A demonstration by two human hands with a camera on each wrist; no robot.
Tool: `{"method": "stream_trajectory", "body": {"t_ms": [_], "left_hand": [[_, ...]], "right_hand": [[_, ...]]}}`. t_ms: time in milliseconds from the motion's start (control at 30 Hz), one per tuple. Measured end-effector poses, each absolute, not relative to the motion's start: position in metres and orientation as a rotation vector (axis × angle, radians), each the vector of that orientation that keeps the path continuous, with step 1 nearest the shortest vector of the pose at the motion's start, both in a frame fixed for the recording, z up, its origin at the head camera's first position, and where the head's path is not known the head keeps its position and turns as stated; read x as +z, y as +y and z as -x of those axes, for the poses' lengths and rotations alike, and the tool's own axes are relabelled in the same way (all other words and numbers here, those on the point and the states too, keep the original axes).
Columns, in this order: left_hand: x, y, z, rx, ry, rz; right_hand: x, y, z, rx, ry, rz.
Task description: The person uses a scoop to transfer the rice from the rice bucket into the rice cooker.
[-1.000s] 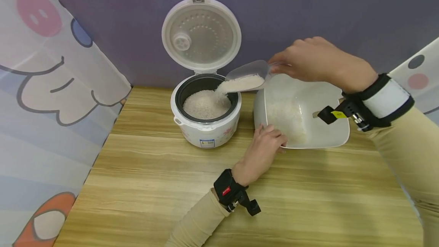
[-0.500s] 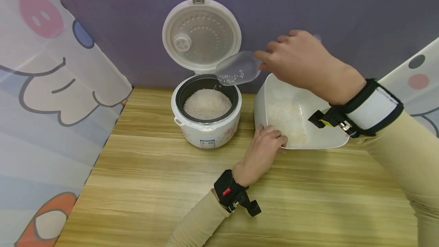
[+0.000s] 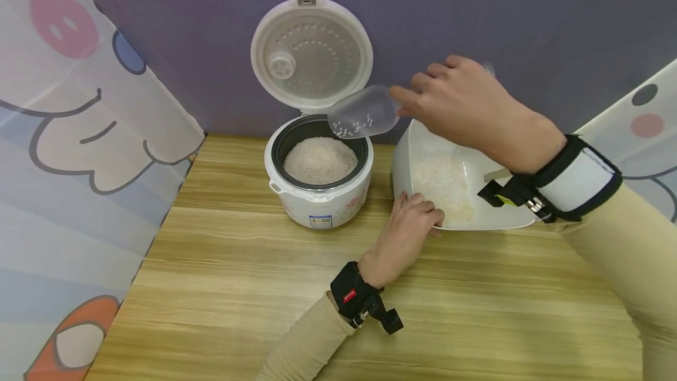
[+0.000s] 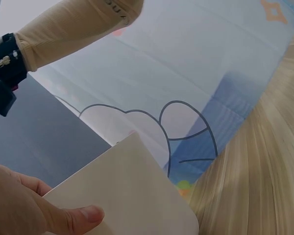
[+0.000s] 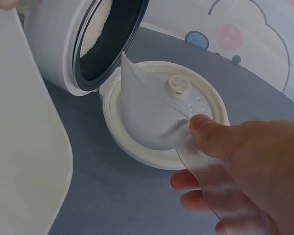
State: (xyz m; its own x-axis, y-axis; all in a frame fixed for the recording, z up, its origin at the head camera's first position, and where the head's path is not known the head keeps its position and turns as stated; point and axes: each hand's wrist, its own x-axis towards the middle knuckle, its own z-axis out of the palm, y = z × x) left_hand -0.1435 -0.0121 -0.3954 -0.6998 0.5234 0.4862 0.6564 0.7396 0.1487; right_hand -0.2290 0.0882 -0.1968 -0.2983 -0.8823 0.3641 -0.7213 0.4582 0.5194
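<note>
My right hand grips the handle of a clear plastic scoop. The scoop is tipped over the right rim of the rice cooker, and a few grains cling inside it. A mound of white rice lies in the cooker's dark inner pot. My left hand holds the near left rim of a white rice bin, which has a thin layer of rice on its inside. In the left wrist view, the left thumb presses on the bin's outer wall.
The cooker's lid stands raised at the back, close to the scoop. A dark wall rises behind the wooden table. Cartoon-printed sheets border both sides.
Rice was pouring from the scoop into the pot a second ago. The scoop has since turned over and emptied except for a few grains. The left hand has stayed on the bin.
</note>
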Motion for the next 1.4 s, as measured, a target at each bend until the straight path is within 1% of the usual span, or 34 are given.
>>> {"method": "stream_trajectory", "body": {"t_ms": [333,700,1033,1400], "left_hand": [[-0.395,-0.013,0.141,-0.464,-2.557,0.902],[-0.395,-0.015,0.138,-0.446,-2.563,0.914],[-0.397,-0.015,0.134,-0.446,-2.529,0.912],[-0.398,-0.014,0.131,-0.432,-2.554,0.926]], "right_hand": [[-0.215,0.136,0.214,-0.106,-2.200,-1.268],[-0.253,0.205,0.192,0.110,-2.151,-1.144],[-0.287,0.263,0.166,0.011,-2.180,-1.043],[-0.316,0.281,0.167,-0.116,-2.210,-1.056]]}}
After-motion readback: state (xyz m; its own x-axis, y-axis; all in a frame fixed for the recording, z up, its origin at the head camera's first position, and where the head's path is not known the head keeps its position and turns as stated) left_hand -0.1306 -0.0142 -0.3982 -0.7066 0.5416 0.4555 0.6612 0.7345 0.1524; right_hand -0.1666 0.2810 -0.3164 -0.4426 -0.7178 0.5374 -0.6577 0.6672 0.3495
